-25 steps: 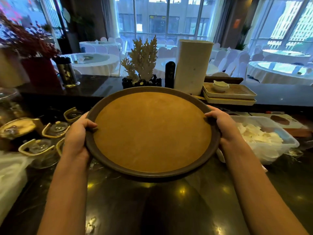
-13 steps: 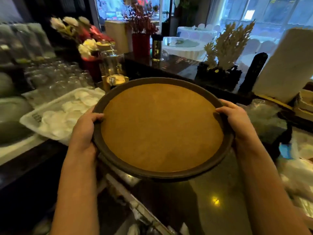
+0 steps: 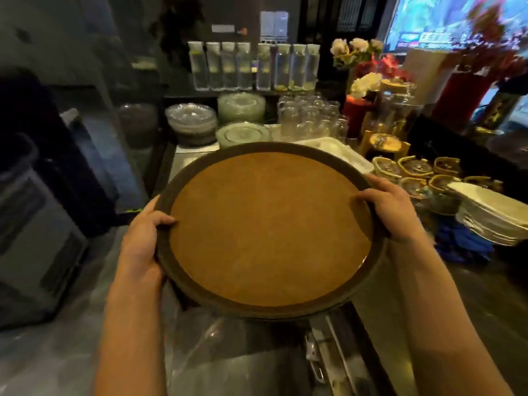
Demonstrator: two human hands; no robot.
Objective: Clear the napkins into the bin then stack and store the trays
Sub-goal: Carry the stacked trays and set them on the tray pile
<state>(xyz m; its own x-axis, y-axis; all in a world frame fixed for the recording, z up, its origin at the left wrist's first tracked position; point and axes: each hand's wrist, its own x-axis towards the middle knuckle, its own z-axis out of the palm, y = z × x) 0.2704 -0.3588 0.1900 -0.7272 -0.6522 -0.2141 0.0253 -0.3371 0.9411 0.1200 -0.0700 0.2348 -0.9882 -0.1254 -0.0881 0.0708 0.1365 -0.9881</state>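
A round tray (image 3: 268,230) with a dark brown rim and a tan cork-like surface fills the middle of the head view, held level in the air. My left hand (image 3: 144,241) grips its left rim, thumb over the edge. My right hand (image 3: 391,210) grips the right rim the same way. Nothing lies on the tray. No napkins are in sight. A bin lined with a clear plastic bag (image 3: 228,352) shows just below the tray.
Stacks of glass plates (image 3: 194,121), upturned glasses (image 3: 311,115) and water bottles (image 3: 251,67) stand behind the tray. White plates (image 3: 491,218) and gold-rimmed holders (image 3: 417,167) sit on the dark counter at right. A grey appliance (image 3: 31,244) stands at left.
I have turned further left with the tray still in both hands. The dining room and coral ornament are gone from view; the back shelf with plates, glasses and bottles now faces me.
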